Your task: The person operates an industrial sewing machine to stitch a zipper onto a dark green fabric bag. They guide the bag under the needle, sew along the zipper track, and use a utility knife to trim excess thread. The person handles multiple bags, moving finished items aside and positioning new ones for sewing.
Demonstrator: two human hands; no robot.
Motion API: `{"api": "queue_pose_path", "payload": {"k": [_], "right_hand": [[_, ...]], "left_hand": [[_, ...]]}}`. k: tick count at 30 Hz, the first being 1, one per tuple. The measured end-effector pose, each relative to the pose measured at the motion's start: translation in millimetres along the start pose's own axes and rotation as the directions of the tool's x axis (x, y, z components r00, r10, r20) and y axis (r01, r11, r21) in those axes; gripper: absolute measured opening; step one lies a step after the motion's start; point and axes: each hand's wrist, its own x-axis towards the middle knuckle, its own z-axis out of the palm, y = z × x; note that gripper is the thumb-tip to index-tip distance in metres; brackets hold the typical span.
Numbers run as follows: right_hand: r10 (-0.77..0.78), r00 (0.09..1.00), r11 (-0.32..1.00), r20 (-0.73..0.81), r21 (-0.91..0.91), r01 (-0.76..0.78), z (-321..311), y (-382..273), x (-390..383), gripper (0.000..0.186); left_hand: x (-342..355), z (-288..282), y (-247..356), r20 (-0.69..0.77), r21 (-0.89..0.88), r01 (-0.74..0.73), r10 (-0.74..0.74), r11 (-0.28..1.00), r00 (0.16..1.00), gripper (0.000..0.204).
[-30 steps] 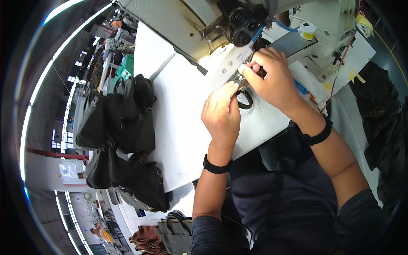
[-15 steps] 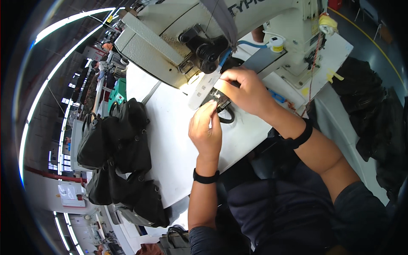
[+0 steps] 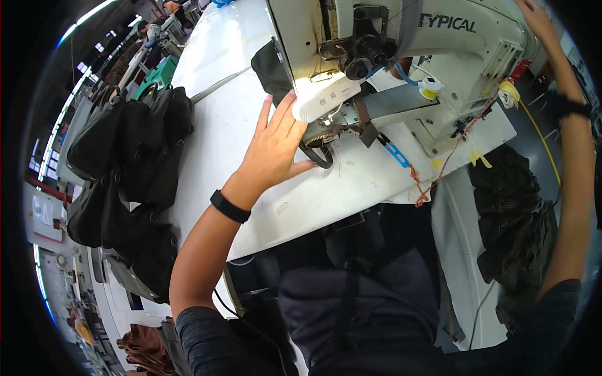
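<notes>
A white sewing machine (image 3: pixel 464 28) with a lit needle area stands over the white table. Below its head lies a dark fabric bag (image 3: pixel 268 67), largely hidden by the machine and my hand. Toward me, a black strap loop (image 3: pixel 327 158) and a zipper (image 3: pixel 320 136) show at the bag's near side. My left hand (image 3: pixel 271 149) is open, fingers spread, with its fingertips at the bag beside the white lamp (image 3: pixel 327 98). Raised far to the right, my right hand (image 3: pixel 537 17) is by the machine's right end; the picture's edge cuts off its fingertips.
Several dark bags (image 3: pixel 135 150) are piled along the left. Dark fabric pieces (image 3: pixel 511 213) hang at the right. On the table (image 3: pixel 288 210) lie blue thread snips (image 3: pixel 394 152) tied to an orange cord (image 3: pixel 414 182). A green box (image 3: pixel 160 75) stands behind the pile.
My right hand has left the needle area and swung up to the far right. My left hand now lies spread at the bag. The whole view has shifted.
</notes>
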Motion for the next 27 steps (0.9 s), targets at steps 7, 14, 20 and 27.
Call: {"api": "queue_pose_path", "payload": {"k": [7,14,20,27], "right_hand": [[0.221,0.975,0.957,0.039,0.183,-0.224,33.6,140.9,43.5,0.056],[0.149,0.939,0.956,-0.308,0.288,-0.057,107.4,203.1,-78.9,0.056],[0.183,0.958,0.975,0.219,0.082,-0.205,54.1,168.7,84.5,0.062],[0.361,0.893,0.824,-0.271,0.54,-0.169,104.8,156.2,-24.8,0.064]], "left_hand": [[7.0,29.0,-19.0,-0.19,0.087,-0.074,0.089,0.993,0.978,0.05],[-4.6,25.4,-35.8,-0.246,0.109,-0.118,0.142,0.987,0.959,0.046],[-4.2,37.0,-40.2,-0.182,0.129,-0.125,0.148,0.984,0.972,0.037],[-7.9,32.8,-38.1,-0.227,0.186,-0.13,0.171,0.974,0.959,0.039]]}}
